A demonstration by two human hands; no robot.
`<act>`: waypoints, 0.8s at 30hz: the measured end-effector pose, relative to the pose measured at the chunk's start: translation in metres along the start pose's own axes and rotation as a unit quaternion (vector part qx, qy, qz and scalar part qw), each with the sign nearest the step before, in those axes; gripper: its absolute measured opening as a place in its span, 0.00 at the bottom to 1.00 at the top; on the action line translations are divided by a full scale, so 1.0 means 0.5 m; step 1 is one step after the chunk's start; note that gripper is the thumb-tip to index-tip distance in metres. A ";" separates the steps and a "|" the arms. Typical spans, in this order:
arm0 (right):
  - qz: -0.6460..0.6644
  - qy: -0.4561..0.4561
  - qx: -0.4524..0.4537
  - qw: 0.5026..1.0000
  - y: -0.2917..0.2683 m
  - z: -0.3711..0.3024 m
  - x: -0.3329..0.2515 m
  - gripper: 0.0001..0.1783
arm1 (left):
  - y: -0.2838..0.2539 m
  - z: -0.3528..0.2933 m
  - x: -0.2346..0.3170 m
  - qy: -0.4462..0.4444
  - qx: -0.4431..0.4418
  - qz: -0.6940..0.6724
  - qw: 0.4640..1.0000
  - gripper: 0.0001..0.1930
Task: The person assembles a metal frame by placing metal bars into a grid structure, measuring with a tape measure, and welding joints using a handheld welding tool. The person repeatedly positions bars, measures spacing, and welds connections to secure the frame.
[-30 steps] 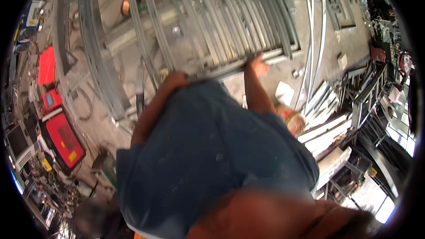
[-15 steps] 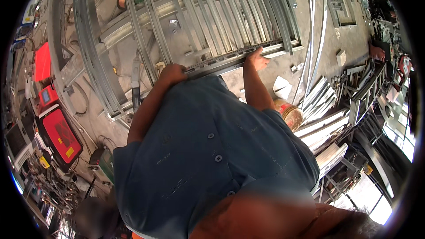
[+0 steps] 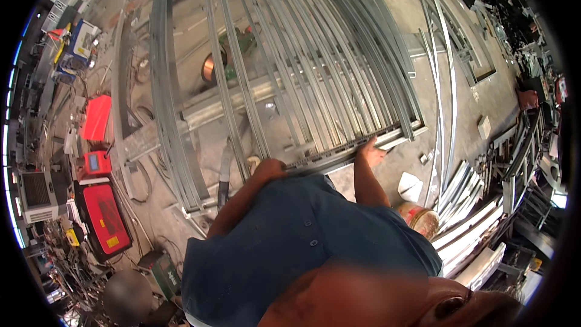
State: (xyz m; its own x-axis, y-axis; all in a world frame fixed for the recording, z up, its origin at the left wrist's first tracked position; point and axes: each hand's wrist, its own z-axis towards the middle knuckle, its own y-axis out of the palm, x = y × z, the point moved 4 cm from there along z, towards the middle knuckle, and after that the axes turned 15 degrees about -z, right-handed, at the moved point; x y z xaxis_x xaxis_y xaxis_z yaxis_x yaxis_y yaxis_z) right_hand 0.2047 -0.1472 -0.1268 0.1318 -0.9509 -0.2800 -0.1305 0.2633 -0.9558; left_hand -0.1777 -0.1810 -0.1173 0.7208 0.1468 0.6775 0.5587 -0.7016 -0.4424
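A dark-grey metal bar (image 3: 327, 166) lies crosswise at the near end of a row of long silver metal channels (image 3: 315, 85). My left hand (image 3: 271, 170) is closed at the bar's left end, its fingertips mostly hidden. Toward the right end, my right hand (image 3: 370, 152) grips the bar, one finger reaching up over its edge and the others partly visible. A dark slotted strip (image 3: 348, 144) runs along the channel ends just beyond the bar.
To the left stand a red-topped case (image 3: 104, 218), a red box with a small display (image 3: 97, 162) and an angle grinder (image 3: 225, 172). A copper-coloured wire spool (image 3: 209, 68) sits beneath the channels. At right are a round bucket (image 3: 420, 221) and stacked metal lengths (image 3: 463, 191).
The view has tilted up and shifted, so the frame and hands appear lower and farther right. Both hands stay at the same places on the bar.
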 end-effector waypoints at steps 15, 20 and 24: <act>0.010 0.019 -0.008 1.000 0.021 0.017 0.011 0.50 | 0.001 0.002 0.001 0.005 0.028 -0.015 0.999 0.24; 0.021 0.009 -0.008 1.000 0.020 0.008 0.008 0.49 | 0.012 0.009 -0.025 0.003 0.029 -0.016 0.999 0.25; 0.010 0.020 -0.005 1.000 0.028 0.018 0.011 0.49 | 0.011 0.012 -0.017 -0.002 0.025 -0.010 1.000 0.26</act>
State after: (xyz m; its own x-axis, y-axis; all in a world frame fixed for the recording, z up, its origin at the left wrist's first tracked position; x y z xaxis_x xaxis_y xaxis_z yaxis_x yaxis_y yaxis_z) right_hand 0.2123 -0.1472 -0.1425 0.0904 -0.9512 -0.2951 -0.1425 0.2809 -0.9491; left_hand -0.1785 -0.1818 -0.1291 0.7101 0.1636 0.6848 0.5934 -0.6626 -0.4570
